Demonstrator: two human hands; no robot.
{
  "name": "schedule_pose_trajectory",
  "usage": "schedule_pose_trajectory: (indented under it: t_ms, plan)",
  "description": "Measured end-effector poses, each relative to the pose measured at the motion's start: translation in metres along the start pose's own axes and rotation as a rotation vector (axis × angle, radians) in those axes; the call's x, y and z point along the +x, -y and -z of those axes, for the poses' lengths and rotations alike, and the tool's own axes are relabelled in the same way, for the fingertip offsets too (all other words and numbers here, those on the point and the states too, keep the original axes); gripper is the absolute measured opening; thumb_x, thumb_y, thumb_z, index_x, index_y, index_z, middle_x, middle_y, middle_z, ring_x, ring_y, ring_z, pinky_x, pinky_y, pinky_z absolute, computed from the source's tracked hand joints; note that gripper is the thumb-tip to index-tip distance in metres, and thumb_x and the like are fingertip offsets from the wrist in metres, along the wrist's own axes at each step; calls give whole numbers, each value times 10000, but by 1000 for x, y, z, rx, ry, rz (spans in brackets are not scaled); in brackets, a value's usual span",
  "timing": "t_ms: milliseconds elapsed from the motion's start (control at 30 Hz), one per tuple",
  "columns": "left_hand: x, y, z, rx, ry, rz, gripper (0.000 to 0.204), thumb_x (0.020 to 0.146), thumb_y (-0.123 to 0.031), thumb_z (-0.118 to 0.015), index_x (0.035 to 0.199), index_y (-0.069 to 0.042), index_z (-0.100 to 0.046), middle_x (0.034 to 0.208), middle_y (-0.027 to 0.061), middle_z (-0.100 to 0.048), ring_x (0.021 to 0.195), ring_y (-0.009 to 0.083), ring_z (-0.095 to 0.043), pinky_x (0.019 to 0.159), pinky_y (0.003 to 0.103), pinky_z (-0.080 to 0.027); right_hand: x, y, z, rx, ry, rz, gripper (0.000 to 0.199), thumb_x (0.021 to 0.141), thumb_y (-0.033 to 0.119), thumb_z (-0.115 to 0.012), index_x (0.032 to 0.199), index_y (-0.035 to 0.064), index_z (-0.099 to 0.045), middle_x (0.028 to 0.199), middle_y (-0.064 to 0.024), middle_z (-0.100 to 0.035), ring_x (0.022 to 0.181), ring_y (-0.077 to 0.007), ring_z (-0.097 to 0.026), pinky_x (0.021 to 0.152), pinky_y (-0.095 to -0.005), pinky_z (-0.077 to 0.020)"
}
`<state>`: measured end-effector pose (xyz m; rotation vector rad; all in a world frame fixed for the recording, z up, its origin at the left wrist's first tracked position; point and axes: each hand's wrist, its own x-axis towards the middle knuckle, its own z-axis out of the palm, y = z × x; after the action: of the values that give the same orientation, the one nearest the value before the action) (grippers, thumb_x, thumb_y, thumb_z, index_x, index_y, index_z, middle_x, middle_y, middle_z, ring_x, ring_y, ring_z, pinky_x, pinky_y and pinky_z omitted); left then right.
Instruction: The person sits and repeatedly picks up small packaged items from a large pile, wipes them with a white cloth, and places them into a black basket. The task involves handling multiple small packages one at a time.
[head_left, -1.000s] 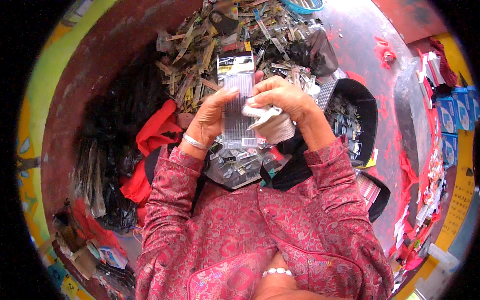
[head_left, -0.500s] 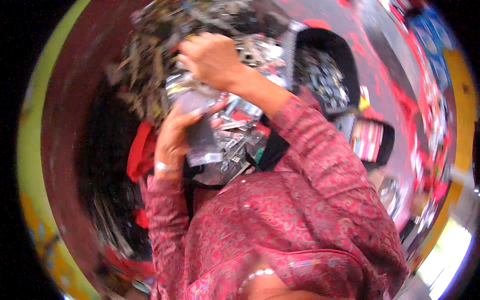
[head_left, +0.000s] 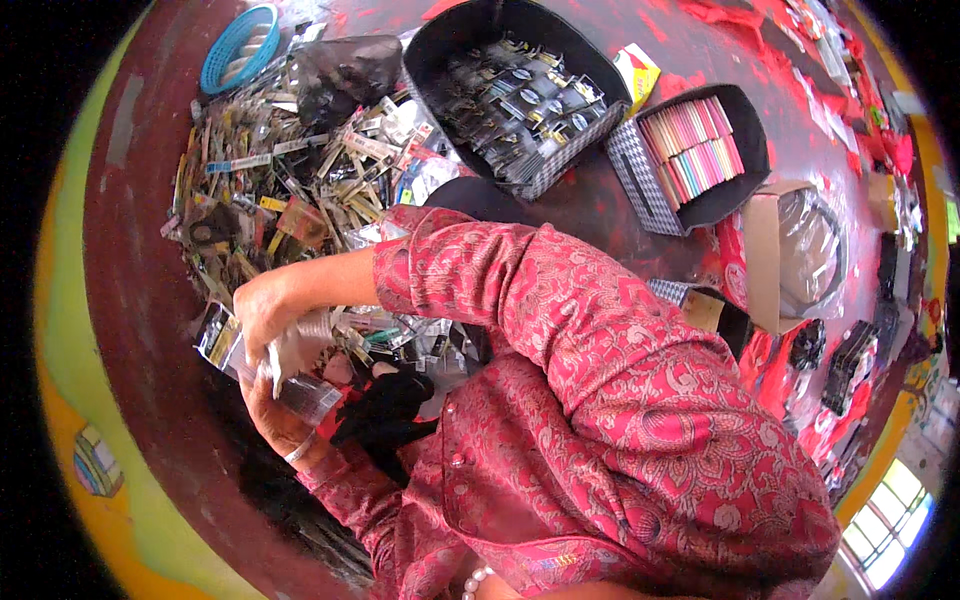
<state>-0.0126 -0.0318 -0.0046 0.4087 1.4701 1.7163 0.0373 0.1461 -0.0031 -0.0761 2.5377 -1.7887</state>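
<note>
Left hand (head_left: 268, 412) grips clear packet (head_left: 312, 399) by pile's (head_left: 240, 185) near-left edge; right hand (head_left: 262, 308) fingers closed on white cloth (head_left: 275, 368). Dark bag (head_left: 350, 75), blue basket (head_left: 211, 72) crowd far edge. Black bin (head_left: 560, 163): dark packs (head_left: 530, 95); small bin (head_left: 642, 188): coloured strips (head_left: 690, 145).

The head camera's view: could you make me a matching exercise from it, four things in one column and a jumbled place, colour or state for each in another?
Column one
1. Clear packet
2. Left hand
3. Round basket
4. Smaller patterned box

Column two
A. Packed with rows of slim items, many of them pink
B. Has a silvery bracelet at its wrist
C. In the person's grasp
D. Light blue, near the top left of the picture

Right pairs: 1-C, 2-B, 3-D, 4-A
</note>
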Motion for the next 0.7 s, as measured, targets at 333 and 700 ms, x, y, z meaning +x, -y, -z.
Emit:
schedule_pose_trajectory:
  t_ms: [333, 700]
  plan:
    - [52, -41, -22, -375, 248, 9, 883, 784, -430, -589, 1376, -20, -78, 1392, 175, -213, 1276, 317, -241, 1051, 470, -201, -91, 13, 116, 106, -481, -168, 529, 657, 504, -611, 863, 19, -658, 874, -165, -631, 769, -262, -602, 709, -335, -465]
    - [67, 39, -24, -306, 150, 426, 515, 898, -161, -404, 1348, 9, -219, 1406, 163, -220, 1280, 280, -267, 1016, 374, -307, -312, -306, 134, 1075, -1200, -899, 225, 790, 204, -632, 917, 22, -594, 812, -98, -647, 655, -216, -628, 585, -375, -521]
